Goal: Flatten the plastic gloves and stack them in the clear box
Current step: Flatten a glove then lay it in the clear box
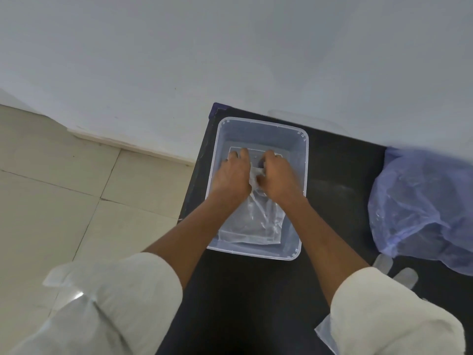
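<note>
Plastic gloves (256, 224) lie inside the clear box (297, 160), flat at the end of the box nearer the person, bunched at its middle. Both hands are down in the box. Left hand (234, 175) rests palm down on the film, fingers (239, 155) extended and relaxed toward the far wall of the box. Right hand (277, 176) has its fingers curled over the crumpled white fold at the box's middle; they appear to pinch it.

Recommended practice: hold the film down with the left palm and draw the bunched fold outward toward the far wall, pressing trapped air out.

Gloves are thin, glossy, creased film. Box is rectangular, translucent, with rounded corners and a rigid rim, standing on a matt black table (332, 175). Right of the box, a crinkled bluish plastic bag (422, 201).
</note>
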